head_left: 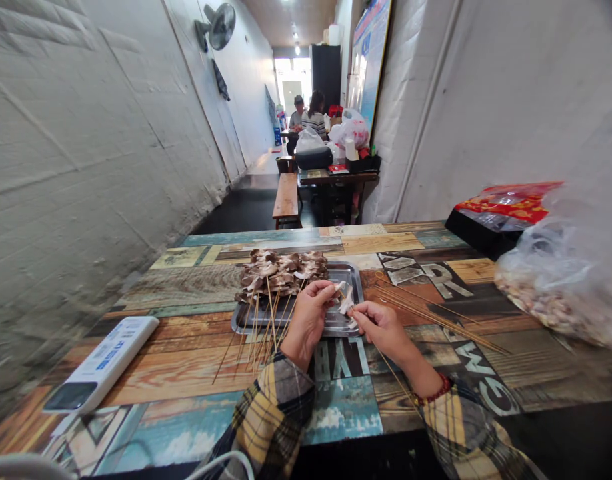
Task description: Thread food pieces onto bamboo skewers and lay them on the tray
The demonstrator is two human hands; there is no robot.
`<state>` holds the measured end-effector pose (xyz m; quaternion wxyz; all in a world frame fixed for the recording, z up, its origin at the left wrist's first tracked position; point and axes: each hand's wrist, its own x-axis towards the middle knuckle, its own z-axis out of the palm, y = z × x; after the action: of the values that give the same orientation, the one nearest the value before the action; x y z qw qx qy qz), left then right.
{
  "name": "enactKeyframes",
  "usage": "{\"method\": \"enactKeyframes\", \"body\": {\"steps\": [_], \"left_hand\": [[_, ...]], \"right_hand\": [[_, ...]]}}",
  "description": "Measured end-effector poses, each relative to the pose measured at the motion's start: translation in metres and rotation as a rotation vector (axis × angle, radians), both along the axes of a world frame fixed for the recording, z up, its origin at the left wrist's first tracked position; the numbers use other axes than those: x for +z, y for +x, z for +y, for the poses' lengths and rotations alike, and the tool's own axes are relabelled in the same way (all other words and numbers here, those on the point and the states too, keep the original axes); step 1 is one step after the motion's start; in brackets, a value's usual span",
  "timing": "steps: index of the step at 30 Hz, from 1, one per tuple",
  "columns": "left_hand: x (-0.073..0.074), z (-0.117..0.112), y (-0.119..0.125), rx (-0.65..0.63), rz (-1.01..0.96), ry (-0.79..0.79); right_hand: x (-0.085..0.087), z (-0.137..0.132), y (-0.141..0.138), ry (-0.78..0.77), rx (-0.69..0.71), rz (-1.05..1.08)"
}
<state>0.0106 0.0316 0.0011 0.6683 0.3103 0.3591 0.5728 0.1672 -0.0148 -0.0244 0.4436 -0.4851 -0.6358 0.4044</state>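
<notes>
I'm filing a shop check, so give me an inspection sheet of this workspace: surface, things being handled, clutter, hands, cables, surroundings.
Surface: table, patchwork print with lettering.
Things: skewered mushrooms piled on tray; loose skewers to its right.
Clutter: white device at left; filled clear bag, black box and red packet at right.
Hands: left hand, fingers on a pale mushroom piece; right hand grips a skewer.
Cables: white cable at the near edge; its route isn't visible.
Surroundings: wall fan, bench, two people beyond.
</notes>
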Motion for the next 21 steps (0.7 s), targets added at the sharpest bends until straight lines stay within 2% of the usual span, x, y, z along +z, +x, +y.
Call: {"method": "enactKeyframes", "body": {"steps": [10,21], "left_hand": [[-0.0035,0.0027,0.0013,0.048,0.029,0.036],[-0.0008,0.0021,-0.0038,-0.016,0.174,0.161]], "right_hand": [[-0.0009,-0.0001,0.0001,0.011,-0.026,-0.018],[0.001,-0.0007,0.0006,0.019,-0.046,-0.038]]}}
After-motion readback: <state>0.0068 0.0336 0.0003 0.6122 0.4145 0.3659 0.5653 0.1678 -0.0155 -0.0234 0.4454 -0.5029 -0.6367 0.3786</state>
